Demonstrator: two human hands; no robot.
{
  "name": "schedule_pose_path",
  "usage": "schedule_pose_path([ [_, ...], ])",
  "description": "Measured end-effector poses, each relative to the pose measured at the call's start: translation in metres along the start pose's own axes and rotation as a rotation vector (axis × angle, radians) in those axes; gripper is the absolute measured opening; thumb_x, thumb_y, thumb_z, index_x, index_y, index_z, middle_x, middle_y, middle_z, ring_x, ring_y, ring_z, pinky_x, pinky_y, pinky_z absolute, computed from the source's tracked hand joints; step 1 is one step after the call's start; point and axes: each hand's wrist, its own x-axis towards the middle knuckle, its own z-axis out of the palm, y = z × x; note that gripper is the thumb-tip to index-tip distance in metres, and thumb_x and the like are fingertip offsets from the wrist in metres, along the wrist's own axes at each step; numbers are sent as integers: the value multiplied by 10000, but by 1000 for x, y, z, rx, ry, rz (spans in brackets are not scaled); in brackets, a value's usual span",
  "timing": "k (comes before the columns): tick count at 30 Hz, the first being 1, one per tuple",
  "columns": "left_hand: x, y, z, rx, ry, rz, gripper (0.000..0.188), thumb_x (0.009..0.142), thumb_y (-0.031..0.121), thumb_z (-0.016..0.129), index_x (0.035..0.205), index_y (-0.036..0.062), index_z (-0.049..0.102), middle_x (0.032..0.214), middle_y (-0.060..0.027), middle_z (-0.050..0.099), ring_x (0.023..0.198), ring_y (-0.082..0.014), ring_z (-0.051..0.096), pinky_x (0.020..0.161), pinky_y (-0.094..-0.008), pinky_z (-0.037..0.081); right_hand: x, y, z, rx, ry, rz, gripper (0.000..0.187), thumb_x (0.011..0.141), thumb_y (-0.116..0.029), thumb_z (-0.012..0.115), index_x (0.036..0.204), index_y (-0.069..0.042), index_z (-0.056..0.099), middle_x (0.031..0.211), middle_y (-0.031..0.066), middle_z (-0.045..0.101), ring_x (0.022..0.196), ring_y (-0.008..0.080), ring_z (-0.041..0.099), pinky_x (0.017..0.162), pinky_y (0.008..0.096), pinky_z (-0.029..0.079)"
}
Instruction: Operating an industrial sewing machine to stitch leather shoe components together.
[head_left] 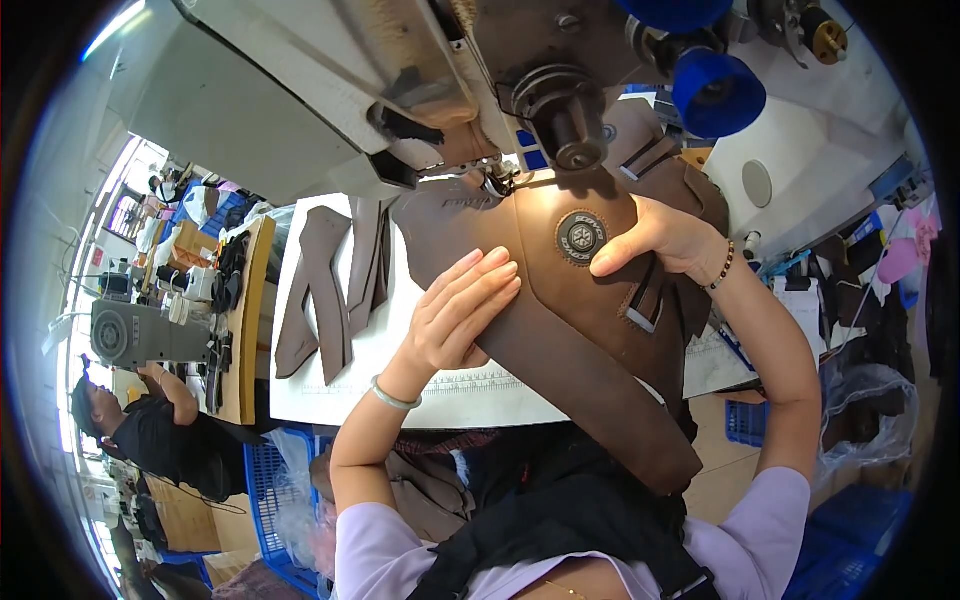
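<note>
A brown leather-like panel lies under the head of a sewing machine, with a lit spot near the needle area. On it sits a round dark badge ringed by stitching. A long brown strip slants from the panel over the table's front edge. My left hand rests flat at the panel's left part, fingers stretched and side by side, beside the strip's upper end. With its thumb on top near the badge, my right hand grips the panel's right part; its other fingers are mostly hidden.
Several cut brown strips lie at the left on the white table. Blue thread cones hang at the top right. Blue baskets stand below. Far left, another person works at a machine.
</note>
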Motion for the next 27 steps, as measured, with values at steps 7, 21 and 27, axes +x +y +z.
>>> schedule_pose_path([
  [7, 2, -1, 10, 177, 56, 130, 236, 832, 148, 644, 1021, 8, 633, 1060, -172, 658, 1014, -337, 654, 904, -457, 527, -3, 0, 2, 6, 0, 55, 614, 691, -39, 785, 1240, 0, 513, 1096, 53, 603, 996, 119, 578, 914, 266, 462],
  [21, 10, 5, 8, 200, 96, 162, 207, 809, 47, 589, 977, -60, 646, 1020, -222, 662, 977, -368, 661, 870, -476, 557, -2, 6, -3, 35, 2, 14, 595, 710, -24, 761, 1248, 0, 507, 1117, 54, 597, 1014, 126, 569, 922, 282, 457],
  [27, 8, 7, 3, 205, 95, 173, 215, 794, 45, 597, 963, -77, 648, 1006, -223, 662, 971, -371, 664, 876, -483, 556, -2, 5, 3, 34, 2, 37, 561, 713, -20, 757, 1225, 1, 529, 1108, 59, 606, 1021, 128, 569, 930, 290, 454],
])
